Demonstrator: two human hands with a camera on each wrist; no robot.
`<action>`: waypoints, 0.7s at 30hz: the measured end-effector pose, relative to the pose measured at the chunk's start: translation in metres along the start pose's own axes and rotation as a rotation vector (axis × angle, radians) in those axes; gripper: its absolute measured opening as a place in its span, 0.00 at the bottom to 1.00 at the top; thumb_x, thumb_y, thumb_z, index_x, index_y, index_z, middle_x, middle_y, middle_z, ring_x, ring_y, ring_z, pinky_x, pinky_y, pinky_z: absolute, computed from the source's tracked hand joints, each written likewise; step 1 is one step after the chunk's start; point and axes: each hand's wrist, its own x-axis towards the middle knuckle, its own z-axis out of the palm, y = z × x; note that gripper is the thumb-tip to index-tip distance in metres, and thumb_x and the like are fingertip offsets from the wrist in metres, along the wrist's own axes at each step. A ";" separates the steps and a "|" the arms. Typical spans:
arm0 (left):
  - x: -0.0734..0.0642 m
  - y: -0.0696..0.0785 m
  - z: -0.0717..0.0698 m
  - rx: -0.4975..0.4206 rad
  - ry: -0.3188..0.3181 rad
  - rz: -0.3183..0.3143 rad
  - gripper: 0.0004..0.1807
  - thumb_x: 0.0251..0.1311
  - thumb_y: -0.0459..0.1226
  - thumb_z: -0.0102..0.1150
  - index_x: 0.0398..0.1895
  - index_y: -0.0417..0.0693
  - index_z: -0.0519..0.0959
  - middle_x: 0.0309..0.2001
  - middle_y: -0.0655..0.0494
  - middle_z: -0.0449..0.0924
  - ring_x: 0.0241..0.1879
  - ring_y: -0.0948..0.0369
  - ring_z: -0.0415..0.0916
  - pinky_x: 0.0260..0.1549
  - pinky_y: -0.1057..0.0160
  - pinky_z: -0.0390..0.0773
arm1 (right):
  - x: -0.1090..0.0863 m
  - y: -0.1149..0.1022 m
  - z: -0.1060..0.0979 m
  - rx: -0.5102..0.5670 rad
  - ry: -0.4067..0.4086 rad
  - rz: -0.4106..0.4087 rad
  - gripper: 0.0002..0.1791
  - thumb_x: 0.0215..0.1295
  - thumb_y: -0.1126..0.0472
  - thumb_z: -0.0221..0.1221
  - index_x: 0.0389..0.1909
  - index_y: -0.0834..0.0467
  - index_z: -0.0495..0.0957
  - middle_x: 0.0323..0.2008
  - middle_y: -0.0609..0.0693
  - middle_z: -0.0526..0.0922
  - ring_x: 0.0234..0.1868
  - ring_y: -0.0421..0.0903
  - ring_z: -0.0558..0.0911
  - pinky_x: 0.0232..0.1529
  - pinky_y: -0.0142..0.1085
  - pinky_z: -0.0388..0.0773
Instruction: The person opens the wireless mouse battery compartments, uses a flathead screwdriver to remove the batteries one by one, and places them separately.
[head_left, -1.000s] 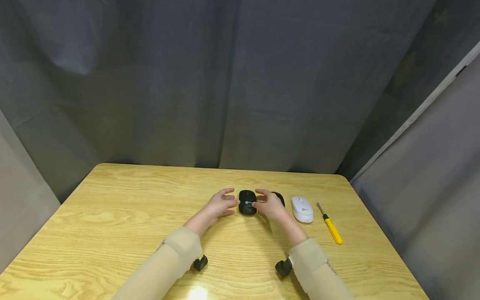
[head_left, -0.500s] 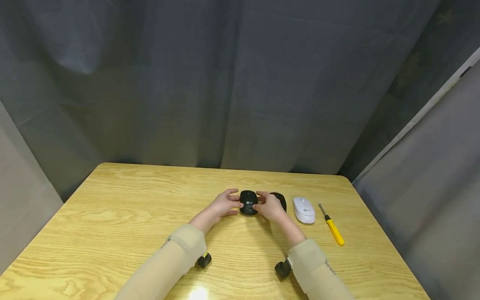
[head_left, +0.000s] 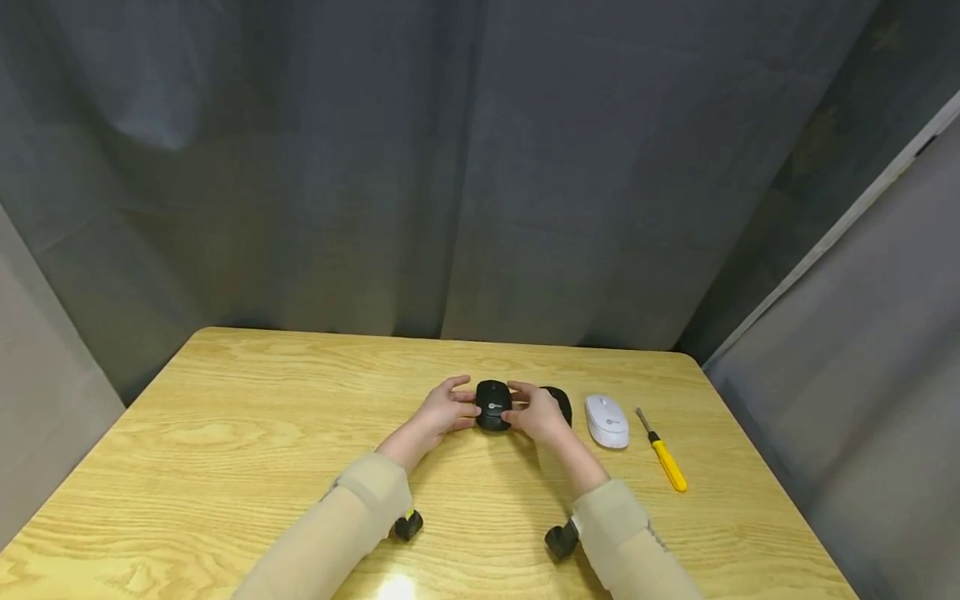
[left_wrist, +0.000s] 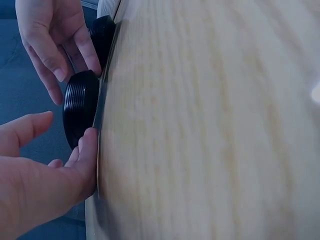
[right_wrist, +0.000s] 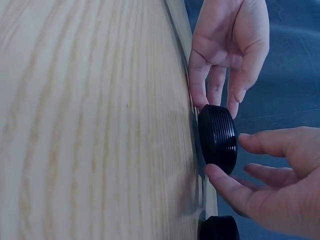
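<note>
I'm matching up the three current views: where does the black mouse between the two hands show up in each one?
Head: the black mouse is nearly central across, below mid-height.
Left wrist: the black mouse is towards the left side, slightly above mid-height.
Right wrist: the black mouse is right of centre, a little below mid-height.
Shared landmark: the second black mouse, partly hidden in head, upper left in left wrist, cut by the bottom edge in right wrist.

There are three mice (head_left: 493, 407) (head_left: 561, 401) (head_left: 607, 422); one screwdriver (head_left: 662, 452); one table (head_left: 262, 417).
</note>
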 end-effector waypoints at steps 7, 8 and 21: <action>-0.001 0.002 -0.002 -0.074 0.019 -0.014 0.38 0.58 0.25 0.57 0.71 0.45 0.55 0.63 0.37 0.64 0.52 0.46 0.75 0.47 0.50 0.79 | -0.004 -0.005 -0.001 0.113 0.005 0.003 0.34 0.57 0.70 0.62 0.66 0.60 0.65 0.58 0.64 0.74 0.53 0.57 0.79 0.42 0.39 0.81; -0.002 0.002 -0.002 -0.078 0.022 -0.009 0.38 0.58 0.26 0.56 0.71 0.45 0.55 0.63 0.37 0.64 0.52 0.46 0.75 0.46 0.50 0.79 | -0.005 -0.006 -0.002 0.130 0.004 0.003 0.34 0.57 0.70 0.62 0.66 0.59 0.65 0.58 0.64 0.73 0.53 0.57 0.79 0.42 0.39 0.82; -0.018 0.023 -0.005 -0.091 0.076 0.047 0.35 0.56 0.24 0.57 0.68 0.44 0.62 0.58 0.40 0.67 0.47 0.49 0.77 0.40 0.53 0.82 | -0.012 -0.022 -0.010 0.234 0.021 -0.073 0.34 0.55 0.68 0.66 0.65 0.59 0.67 0.56 0.60 0.75 0.50 0.55 0.80 0.42 0.39 0.81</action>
